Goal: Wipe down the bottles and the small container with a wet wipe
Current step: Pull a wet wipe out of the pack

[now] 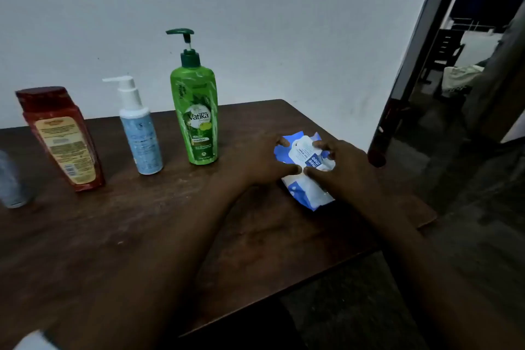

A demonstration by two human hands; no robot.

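A blue and white wet wipe pack (305, 179) lies near the right end of the dark wooden table (113, 236). My left hand (261, 162) and my right hand (346, 170) both hold it, fingers and thumbs pinching its top. Left of the pack stand a green pump bottle (196, 116), a light blue pump bottle (140, 133) and a red bottle (61, 139). A small grey container (11, 184) is cut off at the left edge.
A white wall (255, 22) rises right behind the table. A dark door frame (412, 65) and an open doorway stand to the right. The table's right corner and front edge lie close to the pack.
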